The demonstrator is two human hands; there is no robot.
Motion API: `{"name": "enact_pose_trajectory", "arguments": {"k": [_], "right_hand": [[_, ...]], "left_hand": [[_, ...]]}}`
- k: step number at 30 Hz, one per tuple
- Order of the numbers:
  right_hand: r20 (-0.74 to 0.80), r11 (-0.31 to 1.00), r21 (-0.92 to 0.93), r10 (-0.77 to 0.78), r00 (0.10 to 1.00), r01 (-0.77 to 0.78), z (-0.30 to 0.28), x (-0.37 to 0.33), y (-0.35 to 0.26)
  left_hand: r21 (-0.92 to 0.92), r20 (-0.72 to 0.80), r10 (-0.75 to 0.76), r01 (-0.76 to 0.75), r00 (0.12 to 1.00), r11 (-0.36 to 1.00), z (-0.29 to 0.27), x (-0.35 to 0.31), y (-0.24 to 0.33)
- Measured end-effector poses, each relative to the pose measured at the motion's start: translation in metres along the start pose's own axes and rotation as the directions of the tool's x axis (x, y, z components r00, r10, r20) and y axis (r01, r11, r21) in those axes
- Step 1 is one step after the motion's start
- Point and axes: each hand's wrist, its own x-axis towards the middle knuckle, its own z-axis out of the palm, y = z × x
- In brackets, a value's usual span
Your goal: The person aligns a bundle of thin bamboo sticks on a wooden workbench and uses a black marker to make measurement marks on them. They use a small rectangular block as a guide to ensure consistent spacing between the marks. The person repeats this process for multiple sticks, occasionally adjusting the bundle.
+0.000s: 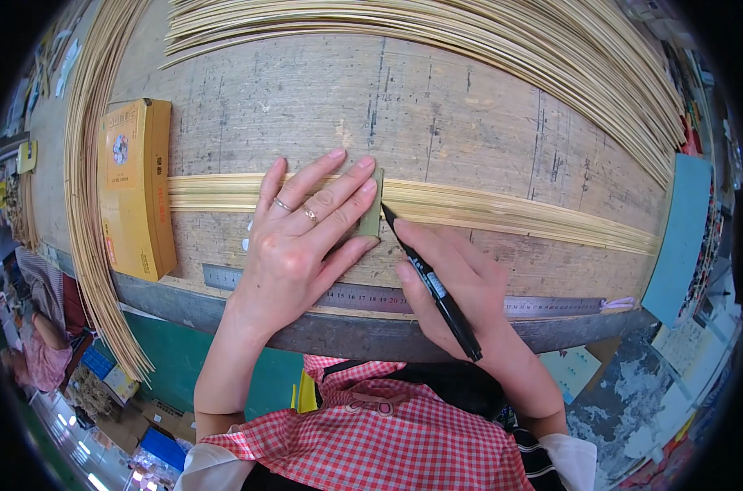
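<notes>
A flat row of thin bamboo strips (519, 211) runs left to right across the worn wooden table. My left hand (294, 241) lies on the row with its fingers stretched out, two rings on them. Its fingertips and thumb press a short dull-green straight piece (372, 209) that lies crosswise over the strips. In my right hand (470, 282) is a black marker pen (437, 295), gripped between thumb and fingers. The pen's tip meets the right edge of the green piece, over the strips. Below my hands, a metal ruler (551, 306) lies along the table's near edge, partly covered by them.
A yellow box (132, 192) sits at the strips' left end. Long bamboo bundles lie at the left (93, 139) and across the far right (502, 41). A blue-green board (679, 237) stands at the right end. Another person (48, 356) is at far left.
</notes>
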Motion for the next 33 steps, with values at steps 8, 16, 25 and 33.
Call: {"name": "enact_pose_trajectory", "arguments": {"k": [8, 16, 25, 33], "right_hand": [[0.009, 0.999, 0.040, -0.024, 1.000, 0.024, -0.011, -0.018, -0.010], [-0.218, 0.899, -0.438, -0.070, 0.973, -0.033, -0.078, -0.056, 0.038], [0.026, 0.787, -0.600, 0.203, 0.979, -0.147, -0.113, -0.081, 0.056], [0.032, 0.795, -0.594, 0.180, 0.983, -0.126, -0.113, -0.080, 0.057]], "left_hand": [[0.004, -0.011, 0.001, -0.001, 1.000, 1.000, 0.002, -0.001, 0.000], [0.039, -0.003, 0.002, -0.002, 1.000, 0.999, 0.002, 0.002, 0.001], [0.067, 0.016, -0.035, 0.034, 0.999, 0.997, 0.002, 0.000, 0.004], [0.186, 0.074, -0.003, -0.011, 0.997, 0.983, 0.013, 0.022, 0.040]]}}
